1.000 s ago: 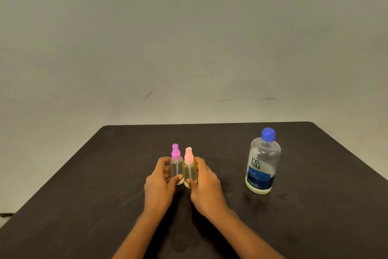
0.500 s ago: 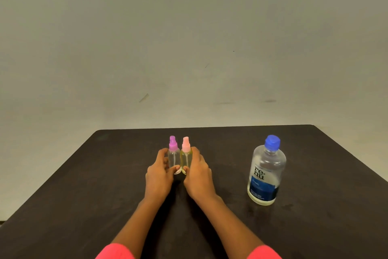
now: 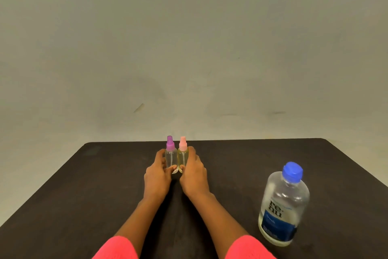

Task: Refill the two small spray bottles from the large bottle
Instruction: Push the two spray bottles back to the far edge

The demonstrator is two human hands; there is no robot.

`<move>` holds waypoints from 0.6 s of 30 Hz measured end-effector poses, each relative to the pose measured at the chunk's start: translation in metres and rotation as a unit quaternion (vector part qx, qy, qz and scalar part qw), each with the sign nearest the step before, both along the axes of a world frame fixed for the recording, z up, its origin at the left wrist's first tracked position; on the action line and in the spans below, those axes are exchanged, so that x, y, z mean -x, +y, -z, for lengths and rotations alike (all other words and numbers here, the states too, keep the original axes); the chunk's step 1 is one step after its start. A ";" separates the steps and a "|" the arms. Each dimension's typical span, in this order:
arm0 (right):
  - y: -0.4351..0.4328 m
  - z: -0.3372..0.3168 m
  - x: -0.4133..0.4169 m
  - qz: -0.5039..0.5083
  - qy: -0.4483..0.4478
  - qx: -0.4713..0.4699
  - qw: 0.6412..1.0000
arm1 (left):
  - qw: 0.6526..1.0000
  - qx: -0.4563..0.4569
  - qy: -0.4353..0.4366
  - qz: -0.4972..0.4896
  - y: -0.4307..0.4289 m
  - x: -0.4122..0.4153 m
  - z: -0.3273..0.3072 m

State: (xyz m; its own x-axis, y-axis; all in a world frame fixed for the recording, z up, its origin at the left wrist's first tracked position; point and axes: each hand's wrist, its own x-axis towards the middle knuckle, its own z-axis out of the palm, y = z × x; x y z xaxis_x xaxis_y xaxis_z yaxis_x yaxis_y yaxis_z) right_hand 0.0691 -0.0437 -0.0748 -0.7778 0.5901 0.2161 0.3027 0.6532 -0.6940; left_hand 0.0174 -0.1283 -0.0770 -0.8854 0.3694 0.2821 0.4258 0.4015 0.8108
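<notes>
Two small clear spray bottles stand upright side by side near the table's far edge. The purple-capped spray bottle is on the left, and my left hand grips its body. The pink-capped spray bottle, with yellowish liquid inside, is on the right, gripped by my right hand. Both caps are on. The large clear bottle with a blue cap and blue label stands upright at the near right, apart from both hands.
The dark table ends at a far edge just behind the small bottles, and a plain grey wall rises beyond it. Pink sleeves show at the bottom of the frame.
Both hands have slid the two small bottles away from me toward the far edge, arms stretching out. The large bottle sits nearer in view as the camera shifted.
</notes>
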 end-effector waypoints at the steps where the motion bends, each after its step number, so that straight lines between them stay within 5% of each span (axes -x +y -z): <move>1: 0.004 0.000 0.006 0.001 0.000 0.000 1.000 | 1.000 0.000 0.001 0.001 0.004 0.006 0.000; 18: 0.047 0.002 0.078 0.008 0.002 -0.008 1.000 | 1.000 0.003 0.024 0.005 0.052 0.089 0.012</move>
